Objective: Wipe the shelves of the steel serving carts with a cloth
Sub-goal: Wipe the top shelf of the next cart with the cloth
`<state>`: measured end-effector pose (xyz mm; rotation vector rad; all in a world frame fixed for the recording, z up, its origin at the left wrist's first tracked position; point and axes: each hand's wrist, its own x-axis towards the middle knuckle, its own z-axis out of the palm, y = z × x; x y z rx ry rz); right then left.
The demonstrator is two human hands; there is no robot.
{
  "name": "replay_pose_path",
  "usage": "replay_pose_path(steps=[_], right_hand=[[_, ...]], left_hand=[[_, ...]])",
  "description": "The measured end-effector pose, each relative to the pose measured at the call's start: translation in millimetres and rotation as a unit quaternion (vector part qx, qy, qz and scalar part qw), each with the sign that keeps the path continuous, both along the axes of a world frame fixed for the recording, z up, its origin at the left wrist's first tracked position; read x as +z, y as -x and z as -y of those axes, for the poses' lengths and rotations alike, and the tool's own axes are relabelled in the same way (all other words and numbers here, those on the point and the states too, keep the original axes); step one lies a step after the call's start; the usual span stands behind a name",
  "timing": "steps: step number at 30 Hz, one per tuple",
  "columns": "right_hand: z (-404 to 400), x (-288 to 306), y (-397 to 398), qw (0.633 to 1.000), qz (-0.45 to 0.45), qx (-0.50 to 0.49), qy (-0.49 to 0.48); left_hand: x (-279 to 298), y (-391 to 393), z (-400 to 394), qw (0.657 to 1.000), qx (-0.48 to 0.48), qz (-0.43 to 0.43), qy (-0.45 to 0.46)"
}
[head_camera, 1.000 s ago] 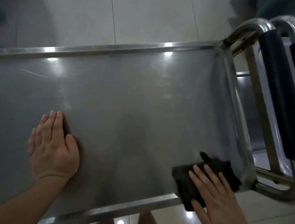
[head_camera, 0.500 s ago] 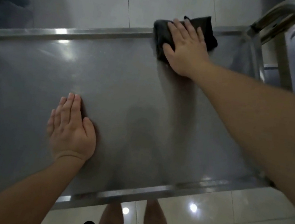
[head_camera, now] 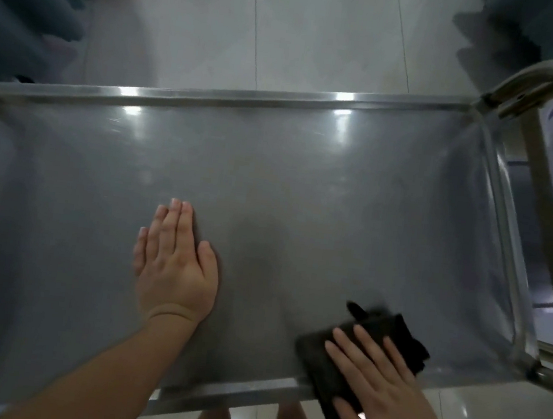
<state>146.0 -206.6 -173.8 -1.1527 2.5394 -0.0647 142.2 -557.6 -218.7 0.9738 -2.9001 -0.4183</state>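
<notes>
At the near right corner of the cart's top shelf, a dark folded cloth is lying flat on the steel, with its near edge spilling over the shelf's front rim. The right hand is pressing down on it with straight, slightly spread fingers, not pinching or curling round it. The cloth is looking soft, light and limp, so it will likely bunch or slide under the palm on such smooth metal; a flat, firm press over its middle seems the surest hold. The left hand is resting flat on the shelf near the middle of the front edge, fingers straight and close together, apparently steadying the cart. The shelf itself is a shallow tray with a raised rim, and it is holding nothing but the cloth and the hands. Beyond the right edge, a steel handle and a lower shelf are showing.
</notes>
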Motion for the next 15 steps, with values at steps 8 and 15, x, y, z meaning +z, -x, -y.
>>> replay_pose_path(steps=[8,15], right_hand=[[164,-28,176,0.990,-0.051,-0.104,0.079],[306,-23,278,0.980,-0.023,-0.192,0.052]], left_hand=[[-6,0,1,1.000,0.002,-0.004,0.007],[-6,0,1,1.000,0.003,-0.010,0.004]])
